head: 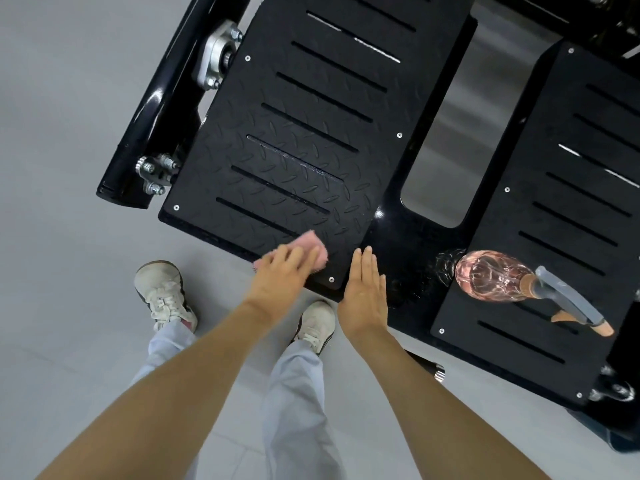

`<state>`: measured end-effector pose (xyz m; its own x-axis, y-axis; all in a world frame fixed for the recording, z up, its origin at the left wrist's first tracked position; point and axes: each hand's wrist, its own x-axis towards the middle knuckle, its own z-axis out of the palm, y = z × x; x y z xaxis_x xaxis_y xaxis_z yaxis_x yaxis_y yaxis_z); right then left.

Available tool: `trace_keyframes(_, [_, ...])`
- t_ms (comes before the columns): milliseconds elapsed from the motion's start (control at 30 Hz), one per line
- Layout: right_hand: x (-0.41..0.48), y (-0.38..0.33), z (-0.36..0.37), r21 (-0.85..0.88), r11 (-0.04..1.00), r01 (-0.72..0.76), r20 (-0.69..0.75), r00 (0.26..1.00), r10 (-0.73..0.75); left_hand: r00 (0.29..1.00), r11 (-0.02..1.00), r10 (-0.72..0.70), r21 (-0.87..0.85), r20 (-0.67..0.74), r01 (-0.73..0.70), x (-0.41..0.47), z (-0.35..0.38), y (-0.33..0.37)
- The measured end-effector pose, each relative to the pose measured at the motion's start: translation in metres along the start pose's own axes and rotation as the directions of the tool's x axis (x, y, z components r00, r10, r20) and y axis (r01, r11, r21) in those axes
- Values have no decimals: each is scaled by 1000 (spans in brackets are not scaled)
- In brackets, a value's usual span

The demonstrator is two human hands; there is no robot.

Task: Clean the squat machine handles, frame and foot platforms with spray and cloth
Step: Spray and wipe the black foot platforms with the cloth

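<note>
Honestly, nothing readable in this one. I can't make out any lettering, brand, number or sticker on the left foot platform up at 12 o'clock, the right foot platform at 2 o'clock, the spray bottle at 3 o'clock, or the shoes down at 8 o'clock.
</note>
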<state>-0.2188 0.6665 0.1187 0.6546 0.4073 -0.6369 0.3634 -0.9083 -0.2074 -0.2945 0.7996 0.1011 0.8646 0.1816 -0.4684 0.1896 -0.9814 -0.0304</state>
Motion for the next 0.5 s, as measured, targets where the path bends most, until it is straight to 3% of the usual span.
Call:
trace_keyframes(133, [-1, -3, 4, -11, 1000, -11, 16, 1000, 12, 974, 972, -171, -138, 149, 192, -3, -2, 17])
trace_keyframes(233, [-5, -2, 6, 7, 999, -34, 30, 999, 33, 998, 986, 13, -165, 59, -4, -7, -3, 51])
trace_keyframes(300, [-7, -1, 6, 1, 998, -59, 20, 998, 59, 974, 971, 210, -131, 86, -198, -11, 3, 59])
trace_keyframes(367, [-8, -1, 5, -18, 998, -61, 19, 998, 61, 948, 946, 318, -69, 0, -318, -10, 8, 48])
trace_keyframes(500, [-6, -5, 3, -38, 998, -53, 23, 998, 54, 978, 978, 208, 17, -10, -208, -18, 15, -3])
